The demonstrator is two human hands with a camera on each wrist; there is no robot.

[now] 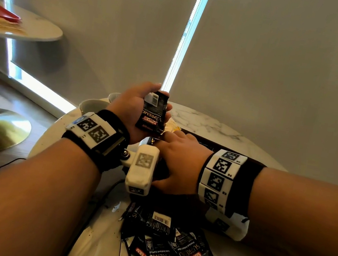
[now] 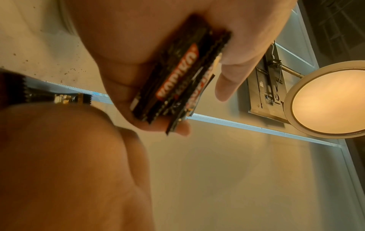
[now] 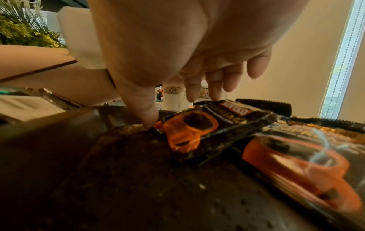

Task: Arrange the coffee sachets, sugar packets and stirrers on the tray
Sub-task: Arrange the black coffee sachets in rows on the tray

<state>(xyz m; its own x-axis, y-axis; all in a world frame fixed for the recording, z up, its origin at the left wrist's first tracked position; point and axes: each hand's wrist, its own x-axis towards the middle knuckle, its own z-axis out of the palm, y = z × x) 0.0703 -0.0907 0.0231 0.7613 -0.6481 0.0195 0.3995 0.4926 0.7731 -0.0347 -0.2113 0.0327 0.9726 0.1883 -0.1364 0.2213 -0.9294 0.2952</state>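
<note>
- My left grip [image 1: 132,108]: raised above the desk's far edge, fingers curled round a stack of coffee sachets [image 1: 154,112].
- My right grip [image 1: 177,158]: palm down, fingers loosely extended, thumb touching a sachet [image 3: 199,125] on the dark tray [image 3: 118,179].
- Loose sachets [image 1: 171,253]: heaped at the marble desk's [image 1: 209,123] near edge.
- Room: grey blinds [image 1: 285,69].

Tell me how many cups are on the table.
2. One cup sits at the table's left edge; the second cup is just behind it, partly hidden by the left hand. Others may be hidden behind the hands.
</note>
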